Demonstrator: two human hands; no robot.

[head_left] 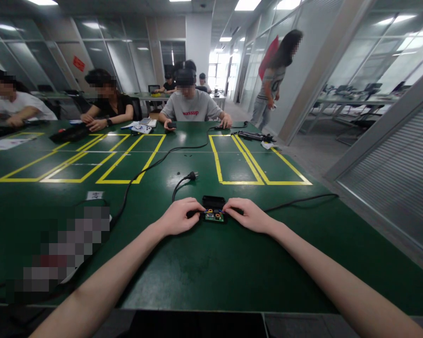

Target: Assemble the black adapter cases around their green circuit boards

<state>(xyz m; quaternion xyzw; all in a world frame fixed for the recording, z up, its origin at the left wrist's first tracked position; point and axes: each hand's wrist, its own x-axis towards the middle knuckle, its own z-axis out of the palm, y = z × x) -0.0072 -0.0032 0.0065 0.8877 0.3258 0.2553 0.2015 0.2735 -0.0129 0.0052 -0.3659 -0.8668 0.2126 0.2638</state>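
In front of me on the green table lies a small black plastic case (pixel 213 201), opened up, with a green circuit board (pixel 213 217) inside it. Orange ring-shaped coils and thin wires show on the board. At the case's left end, my left hand (pixel 181 216) pinches with thumb and fingertips where blue wire shows. My right hand (pixel 248 216) pinches at the right end, also by blue wire. A black cable with a plug (pixel 192 176) curves out behind my left hand. Another black cable (pixel 296 202) runs off to the right from behind my right hand.
A long black cable (pixel 155 164) crosses the green table (pixel 169 286). Yellow tape rectangles (pixel 241 182) mark its far half. A blurred-out object (pixel 66 249) lies at the left. Across sit several people, one in a grey shirt (pixel 193 109); another person (pixel 268 84) stands at the right.
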